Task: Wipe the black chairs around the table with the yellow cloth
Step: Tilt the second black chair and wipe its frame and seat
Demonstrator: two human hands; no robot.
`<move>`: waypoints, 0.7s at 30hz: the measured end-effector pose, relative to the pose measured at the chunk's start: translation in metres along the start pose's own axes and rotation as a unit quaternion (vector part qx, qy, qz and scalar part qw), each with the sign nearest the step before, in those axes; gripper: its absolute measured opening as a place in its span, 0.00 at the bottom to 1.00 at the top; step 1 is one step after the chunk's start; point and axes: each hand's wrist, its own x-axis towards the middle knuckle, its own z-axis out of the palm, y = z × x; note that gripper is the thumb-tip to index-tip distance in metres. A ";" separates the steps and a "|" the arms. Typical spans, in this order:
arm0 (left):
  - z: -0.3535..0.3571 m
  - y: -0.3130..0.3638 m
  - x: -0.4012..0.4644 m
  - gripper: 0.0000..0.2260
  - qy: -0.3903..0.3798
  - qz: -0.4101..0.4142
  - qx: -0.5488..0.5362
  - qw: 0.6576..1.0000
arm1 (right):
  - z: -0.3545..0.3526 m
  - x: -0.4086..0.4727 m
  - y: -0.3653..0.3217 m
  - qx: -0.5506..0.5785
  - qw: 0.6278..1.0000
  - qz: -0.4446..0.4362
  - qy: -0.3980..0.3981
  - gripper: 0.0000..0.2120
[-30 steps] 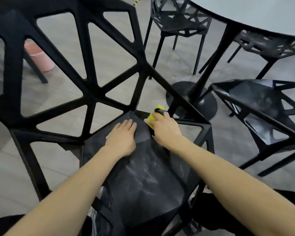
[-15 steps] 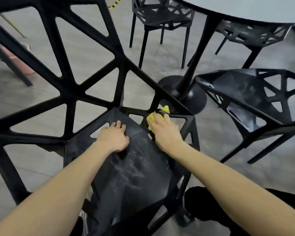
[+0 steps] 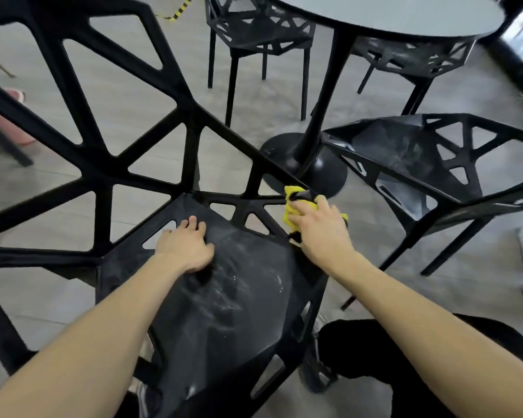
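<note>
Yellow cloth (image 3: 291, 206) bunched in right hand (image 3: 320, 230) grip; left hand (image 3: 185, 248) flat, fingers relaxed, on dusty angular black chair (image 3: 230, 303).

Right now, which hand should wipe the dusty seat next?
Right. The right hand already grips the cloth at the seat's far right corner, beside the dusty middle. The left hand holds no cloth and rests on the seat, bracing the chair.

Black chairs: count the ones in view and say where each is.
4. Nearest chair under both hands; one to the right; two across the table, far chair and another under its edge. More may be hidden.
</note>
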 end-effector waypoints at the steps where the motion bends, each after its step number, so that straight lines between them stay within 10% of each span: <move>1: 0.004 -0.003 0.000 0.33 0.010 0.004 -0.001 1.000 | -0.004 -0.012 0.019 0.017 1.000 0.019 0.012 0.23; 6: 0.008 -0.014 0.001 0.32 0.014 0.026 -0.032 0.999 | 0.016 -0.031 0.012 0.175 0.960 0.186 0.110 0.30; 11: 0.008 -0.018 0.006 0.31 0.014 0.034 -0.042 0.998 | 0.038 -0.099 -0.015 0.163 0.986 -0.017 0.029 0.28; 17: 0.011 -0.016 0.015 0.32 0.007 0.024 -0.036 0.999 | 0.038 -0.052 -0.011 0.177 0.970 0.157 0.058 0.30; 21: 0.001 -0.015 0.015 0.32 -0.001 0.011 -0.031 0.999 | 0.024 -0.093 -0.018 0.252 0.965 0.055 -0.035 0.31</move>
